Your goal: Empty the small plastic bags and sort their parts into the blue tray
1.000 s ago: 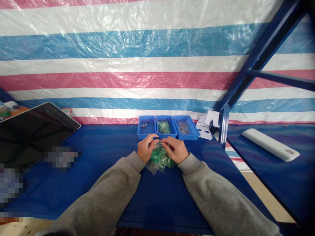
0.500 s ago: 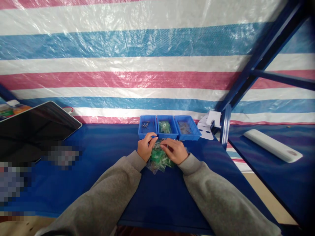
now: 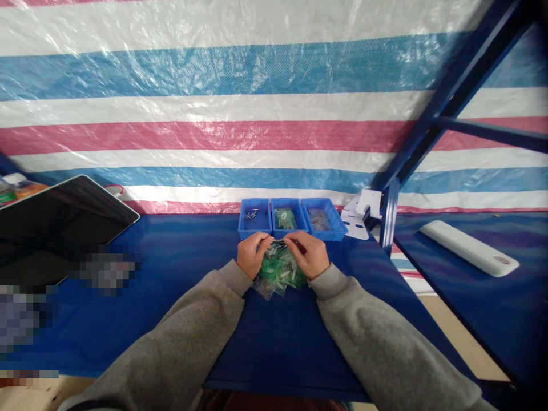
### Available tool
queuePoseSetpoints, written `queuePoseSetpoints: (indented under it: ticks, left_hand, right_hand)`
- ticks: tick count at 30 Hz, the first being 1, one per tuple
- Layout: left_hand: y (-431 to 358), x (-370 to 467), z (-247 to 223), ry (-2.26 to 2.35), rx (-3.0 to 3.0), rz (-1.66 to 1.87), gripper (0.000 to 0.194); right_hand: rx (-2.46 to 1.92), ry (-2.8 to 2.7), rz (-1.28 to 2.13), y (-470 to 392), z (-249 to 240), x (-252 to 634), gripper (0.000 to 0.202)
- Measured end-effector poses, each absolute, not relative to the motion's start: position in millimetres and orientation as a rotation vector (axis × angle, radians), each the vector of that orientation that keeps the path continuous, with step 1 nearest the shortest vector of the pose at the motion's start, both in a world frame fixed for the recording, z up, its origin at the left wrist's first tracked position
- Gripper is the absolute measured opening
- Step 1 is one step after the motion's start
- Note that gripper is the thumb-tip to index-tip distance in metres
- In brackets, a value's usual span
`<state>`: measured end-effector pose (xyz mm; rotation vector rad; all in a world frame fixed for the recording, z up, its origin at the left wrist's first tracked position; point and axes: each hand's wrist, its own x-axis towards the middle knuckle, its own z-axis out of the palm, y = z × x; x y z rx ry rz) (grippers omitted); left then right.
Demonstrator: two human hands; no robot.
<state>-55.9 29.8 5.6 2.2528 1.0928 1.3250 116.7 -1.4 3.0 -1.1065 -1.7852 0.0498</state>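
My left hand [image 3: 252,254] and my right hand [image 3: 309,254] face each other just in front of the blue bins, thumbs and fingertips pinched. A pale, thin edge stretches between the two pinches; it looks like the mouth of a small clear plastic bag [image 3: 279,242]. Below and between my hands lies a heap of small clear bags [image 3: 280,274] with green and white pieces in them. What is in the raised bag, if anything, I cannot make out.
Three blue bins stand in a row: the left bin [image 3: 256,230] holds metal screws, the middle bin [image 3: 286,233] green bagged pieces, the right bin [image 3: 329,234] clear greyish ones. White cut-out parts [image 3: 358,217], a dark screen [image 3: 64,228] and a long white case [image 3: 468,248] lie around.
My right hand has moved slightly up, and its fingertips now pinch beside those of my left. The pale edge between them has come into sight. The view has shifted a little.
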Motion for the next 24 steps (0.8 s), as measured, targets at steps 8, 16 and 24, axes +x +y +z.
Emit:
queuePoseSetpoints:
  ticks: [8,16,24]
  left_hand:
    - [24.1,-55.7,10.3,1.011,2.281,1.434,0.017]
    - [19.4,-56.2,14.0,0.930,2.228,1.464,0.021]
    - [24.7,-55.5,9.4,0.954,2.298,1.433,0.024]
  right_hand:
    - [-1.143,-1.800,0.040,1.7,-1.9,117.0,0.022]
    - [-1.144,-1.923,0.065,2.3,-4.9,115.0,0.026]
    - [-1.153,-1.862,0.042,1.3,-2.4,115.9,0.026]
